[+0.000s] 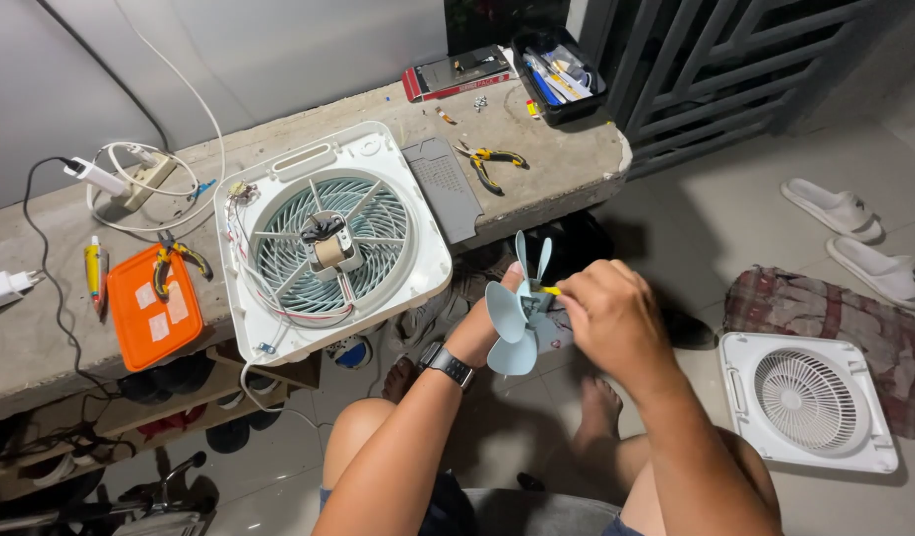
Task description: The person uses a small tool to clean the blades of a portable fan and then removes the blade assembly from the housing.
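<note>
My left hand point(489, 316) grips a pale blue fan blade point(514, 316) from behind, a black watch on its wrist. My right hand point(608, 316) is closed around a thin yellow-handled tool point(549, 291) whose tip meets the blade's hub. Both hands hover above my knees, just off the edge of a concrete ledge point(567, 164). On that ledge lies a white square fan housing point(330, 238), face up, its motor and wires exposed at the centre of the grille.
An orange box lid point(158, 308) with pliers on it, chargers and white cables sit at the ledge's left. A grey panel point(444, 187), yellow-handled pliers point(489, 161) and a black tool tray point(557, 71) lie farther back. A white fan cover point(805, 400) and slippers point(845, 223) are on the floor.
</note>
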